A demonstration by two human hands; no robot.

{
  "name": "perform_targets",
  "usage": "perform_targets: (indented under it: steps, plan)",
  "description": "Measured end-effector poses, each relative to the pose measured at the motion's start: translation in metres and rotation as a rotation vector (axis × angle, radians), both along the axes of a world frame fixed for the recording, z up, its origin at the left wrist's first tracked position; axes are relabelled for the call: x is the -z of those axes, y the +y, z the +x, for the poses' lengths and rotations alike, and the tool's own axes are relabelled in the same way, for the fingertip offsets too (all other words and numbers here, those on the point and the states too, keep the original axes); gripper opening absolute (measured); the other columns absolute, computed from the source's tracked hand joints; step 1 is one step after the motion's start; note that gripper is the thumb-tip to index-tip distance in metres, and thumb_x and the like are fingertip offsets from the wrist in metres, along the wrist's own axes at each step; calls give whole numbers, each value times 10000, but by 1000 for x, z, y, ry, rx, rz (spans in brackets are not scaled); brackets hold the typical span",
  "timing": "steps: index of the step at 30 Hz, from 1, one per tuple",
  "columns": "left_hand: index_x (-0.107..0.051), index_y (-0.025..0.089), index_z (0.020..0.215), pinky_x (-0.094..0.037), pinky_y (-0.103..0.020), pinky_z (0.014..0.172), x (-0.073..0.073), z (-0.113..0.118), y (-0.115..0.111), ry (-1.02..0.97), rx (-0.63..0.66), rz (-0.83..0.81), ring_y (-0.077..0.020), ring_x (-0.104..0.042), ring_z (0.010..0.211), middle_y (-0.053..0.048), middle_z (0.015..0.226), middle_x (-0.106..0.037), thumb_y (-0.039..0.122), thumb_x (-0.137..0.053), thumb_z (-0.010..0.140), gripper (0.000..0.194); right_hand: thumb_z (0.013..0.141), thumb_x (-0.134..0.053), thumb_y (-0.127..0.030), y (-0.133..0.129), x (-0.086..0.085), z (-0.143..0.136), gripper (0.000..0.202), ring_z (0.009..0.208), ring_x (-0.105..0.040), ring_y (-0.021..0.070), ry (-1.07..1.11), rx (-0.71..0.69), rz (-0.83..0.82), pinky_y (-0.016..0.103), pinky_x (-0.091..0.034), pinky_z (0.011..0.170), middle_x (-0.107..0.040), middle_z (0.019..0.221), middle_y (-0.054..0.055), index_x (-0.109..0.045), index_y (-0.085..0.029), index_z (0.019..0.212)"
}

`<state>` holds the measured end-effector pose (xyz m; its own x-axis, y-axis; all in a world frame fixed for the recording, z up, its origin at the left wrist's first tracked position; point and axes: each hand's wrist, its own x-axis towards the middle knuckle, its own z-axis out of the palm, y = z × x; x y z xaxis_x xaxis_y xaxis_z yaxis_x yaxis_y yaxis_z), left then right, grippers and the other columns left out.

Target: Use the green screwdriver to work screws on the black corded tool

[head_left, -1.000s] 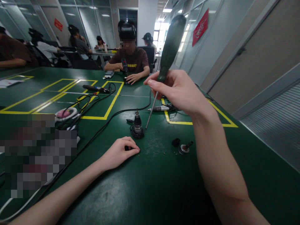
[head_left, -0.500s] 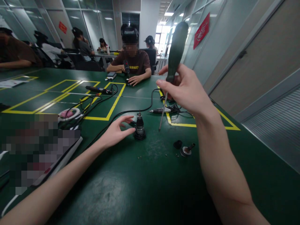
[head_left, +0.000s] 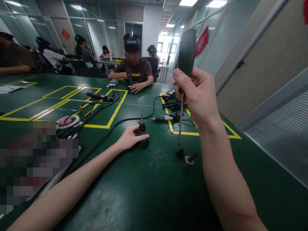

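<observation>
My left hand (head_left: 131, 137) is closed around a black, tapered power tool (head_left: 142, 127) that stands upright on the table, its thin metal tip pointing up. Black cord is coiled at its base. Raised on the right, my right hand (head_left: 198, 93) grips a screwdriver (head_left: 187, 53) by its dark green handle. The screwdriver's shaft hangs down, its end in the air above the table. Below it lie a small black cap (head_left: 180, 154) and a round metal part with a stem (head_left: 189, 160). Several tiny screws (head_left: 168, 165) are scattered nearby.
A grey and black pen-shaped tool (head_left: 163, 118) and bundled black cables (head_left: 172, 104) lie beyond the hands. Another corded tool (head_left: 99, 96) and a white roll (head_left: 67, 122) are to the left. Yellow tape (head_left: 108, 126) marks the green table. A person (head_left: 134, 72) works across it.
My left hand has closed from beside the upright tool onto its body. My right hand has shifted slightly right with the screwdriver, now held more upright. The view has tilted up a little.
</observation>
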<state>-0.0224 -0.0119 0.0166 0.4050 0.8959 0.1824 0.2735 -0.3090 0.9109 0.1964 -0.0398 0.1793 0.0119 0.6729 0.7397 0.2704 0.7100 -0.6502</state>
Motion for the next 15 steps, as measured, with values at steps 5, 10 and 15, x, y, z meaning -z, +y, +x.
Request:
perform_targets:
  steps: [5, 10, 15]
  plan:
    - [-642, 185, 805, -479, -298, 774, 2, 4, -6, 87, -95, 163, -190, -597, 802, -7, 814, -668, 503, -789, 848, 354, 936, -703, -727, -2, 0, -1, 508, 475, -361, 75, 22, 17, 19, 240, -291, 442, -447, 589, -65, -654, -231, 837]
    - [-657, 197, 915, -524, -356, 869, -4, 1, -5, 222, -43, 179, -241, -636, 909, -48, 945, -696, 522, -772, 868, 348, 867, -753, -760, -1, -3, -5, 563, 450, -355, 76, 158, 6, 81, 266, -324, 444, -460, 568, -64, -585, -236, 751]
    - [-747, 209, 1279, -561, -364, 1011, -26, -19, 10, 256, 345, -62, -291, -736, 1146, -78, 1254, -789, 301, -904, 658, 647, 922, -695, -752, -2, -4, -8, 596, 440, -430, 84, 261, 33, 132, 280, -244, 424, -500, 549, -20, -620, -202, 703]
